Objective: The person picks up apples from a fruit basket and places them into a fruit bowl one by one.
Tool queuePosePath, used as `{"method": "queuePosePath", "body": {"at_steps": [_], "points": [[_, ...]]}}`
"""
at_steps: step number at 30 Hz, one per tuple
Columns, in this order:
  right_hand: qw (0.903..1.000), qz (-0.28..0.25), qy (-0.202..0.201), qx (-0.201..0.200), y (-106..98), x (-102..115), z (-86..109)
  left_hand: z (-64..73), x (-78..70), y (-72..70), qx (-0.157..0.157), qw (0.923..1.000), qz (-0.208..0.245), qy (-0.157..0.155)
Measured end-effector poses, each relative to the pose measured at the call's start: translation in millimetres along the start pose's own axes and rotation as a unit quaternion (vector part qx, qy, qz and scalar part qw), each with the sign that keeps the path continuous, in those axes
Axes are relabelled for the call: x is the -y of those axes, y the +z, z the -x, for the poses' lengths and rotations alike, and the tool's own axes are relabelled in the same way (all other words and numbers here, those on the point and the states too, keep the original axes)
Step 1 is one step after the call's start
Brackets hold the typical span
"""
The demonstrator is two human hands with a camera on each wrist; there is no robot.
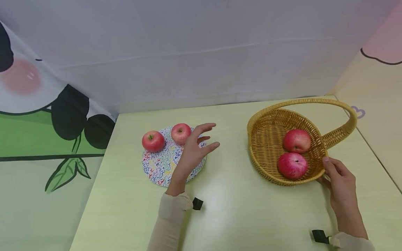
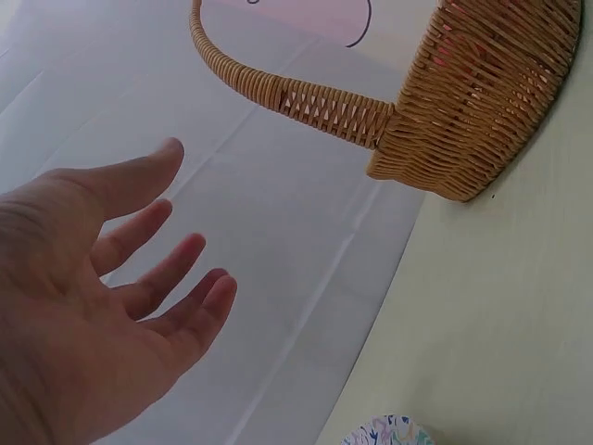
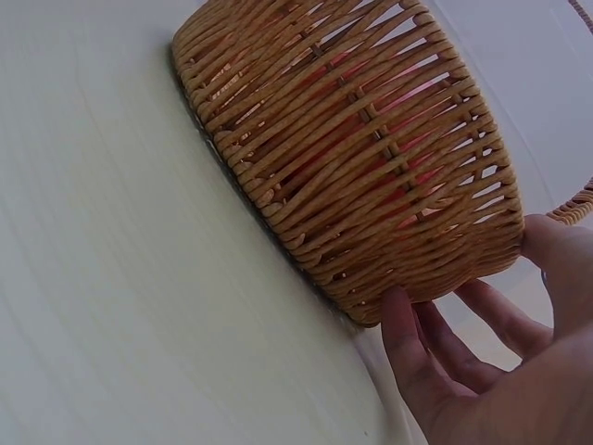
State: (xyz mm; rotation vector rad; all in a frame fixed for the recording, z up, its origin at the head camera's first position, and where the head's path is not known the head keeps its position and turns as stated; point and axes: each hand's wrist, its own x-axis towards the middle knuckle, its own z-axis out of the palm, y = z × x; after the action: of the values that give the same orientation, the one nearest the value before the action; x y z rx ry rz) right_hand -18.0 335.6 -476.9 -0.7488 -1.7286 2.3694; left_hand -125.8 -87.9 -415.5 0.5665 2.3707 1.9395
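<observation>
A wicker basket (image 1: 263, 150) with a tall arched handle stands on the right of the table. Inside it lie two apples, a red one (image 1: 297, 141) and a pinker one (image 1: 292, 166). My right hand (image 1: 343, 186) holds the basket's near right side, thumb at the rim and fingers against the outer wall, as the right wrist view shows. Over a round patterned plate (image 1: 157, 170) hovers my left hand (image 1: 193, 151), fingers spread and relaxed, holding nothing. Two more apples, one at the left (image 1: 153, 141) and one at the back (image 1: 180, 133), sit on the plate's far side.
The pale table (image 1: 232, 209) carries the plate on the left and the basket on the right. A grey-white cloth wall (image 1: 201, 69) rises along the back edge. A printed cartoon covering (image 1: 56, 167) is on the left.
</observation>
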Motion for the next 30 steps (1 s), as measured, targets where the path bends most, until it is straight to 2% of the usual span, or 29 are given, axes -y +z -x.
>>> {"method": "queuePosePath", "body": {"at_steps": [6, 11, 17, 24, 30], "points": [[1.0, 0.0, -0.001, 0.003, 0.2, 0.0, 0.7, 1.4, -1.0, 8.3, 0.068, 0.9977, 0.002, -0.001], [1.0, -0.001, 0.0, 0.006, 0.4, 0.6, 1.2, -0.3, -4.3, 14.2, 0.119, 0.9928, 0.005, 0.013], [0.9999, 0.002, 0.009, 0.005, 0.0, 0.4, 1.0, -6.2, -12.2, 20.9, 0.158, 0.9866, -0.013, 0.04], [0.9999, 0.007, 0.011, -0.001, 1.1, 0.8, 1.1, -14.3, -22.9, 34.6, 0.208, 0.9745, -0.044, 0.072], [0.9999, 0.009, 0.012, -0.002, 0.9, 0.4, 0.4, -20.1, -28.5, 48.7, 0.236, 0.9648, -0.062, 0.098]]}}
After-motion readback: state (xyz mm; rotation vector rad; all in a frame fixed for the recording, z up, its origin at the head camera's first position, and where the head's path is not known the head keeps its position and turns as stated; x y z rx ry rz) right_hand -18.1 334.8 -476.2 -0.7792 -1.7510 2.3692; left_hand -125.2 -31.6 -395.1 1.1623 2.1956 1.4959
